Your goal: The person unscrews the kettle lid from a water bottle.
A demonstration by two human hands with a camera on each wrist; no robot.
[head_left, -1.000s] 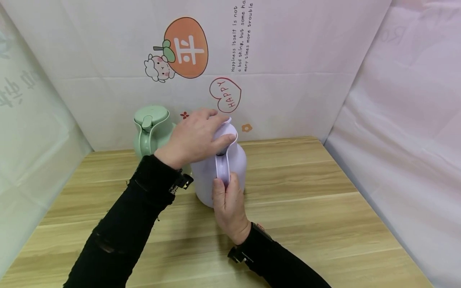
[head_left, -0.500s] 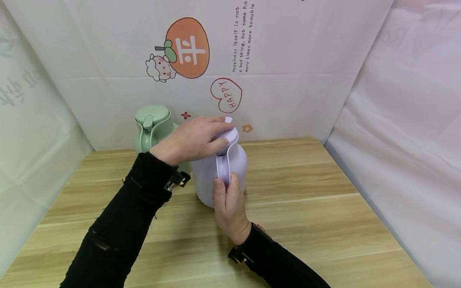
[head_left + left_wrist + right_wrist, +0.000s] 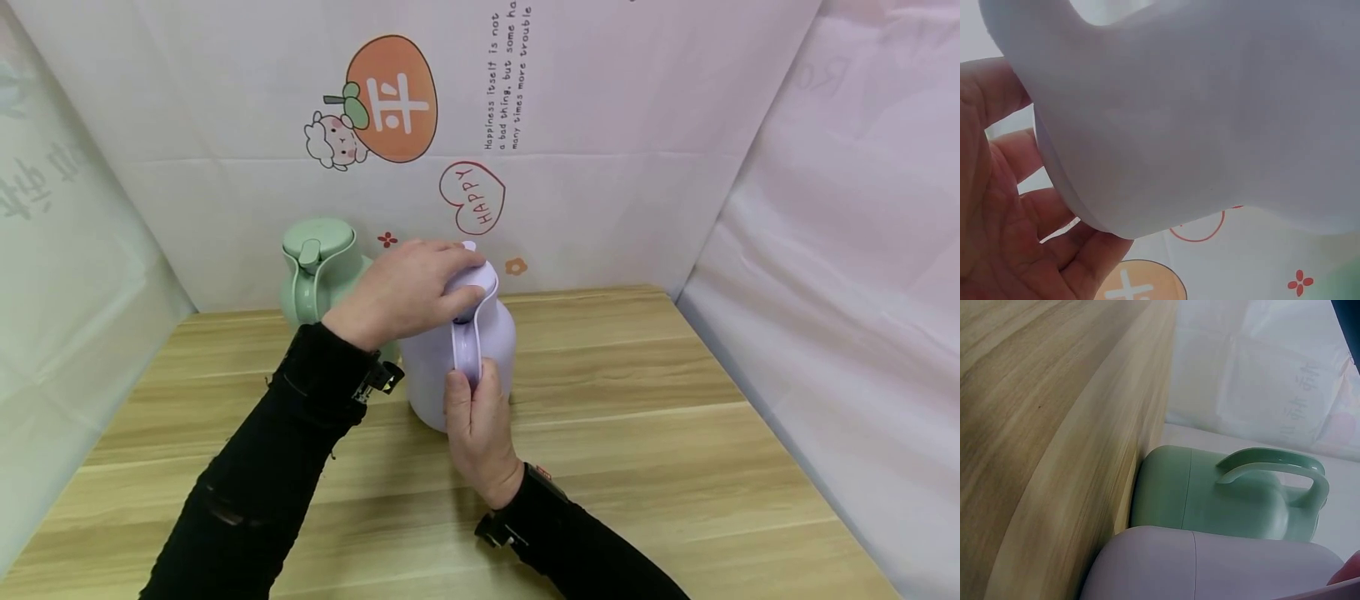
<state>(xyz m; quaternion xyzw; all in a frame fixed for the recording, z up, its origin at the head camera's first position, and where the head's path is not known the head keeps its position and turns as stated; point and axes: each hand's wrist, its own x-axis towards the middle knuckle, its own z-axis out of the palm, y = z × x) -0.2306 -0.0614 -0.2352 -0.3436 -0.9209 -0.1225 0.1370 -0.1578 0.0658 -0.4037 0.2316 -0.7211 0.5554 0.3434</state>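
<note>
A lilac thermos jug [image 3: 498,337] stands upright on the wooden table, its handle towards me. My left hand [image 3: 408,287] reaches over from the left and grips the jug's round lid [image 3: 480,278], fingers across the far side and thumb on the near side. In the left wrist view its fingers [image 3: 1085,250] bend around the lid's edge. Lower down, my right hand [image 3: 483,437] holds the handle [image 3: 467,346], with the thumb lying along it. The left hand covers part of the lid and the jug's upper left side.
Behind and left of the lilac jug, close beside it, stands a green thermos jug [image 3: 341,271] with its lid on. The wooden table [image 3: 637,417] ends at a printed white cloth [image 3: 600,167] at the back, and more cloth hangs at both sides.
My left hand and forearm have shifted slightly left, then back right, with the fingers changing place a little on the lid. The right hand and the jug have hardly moved.
</note>
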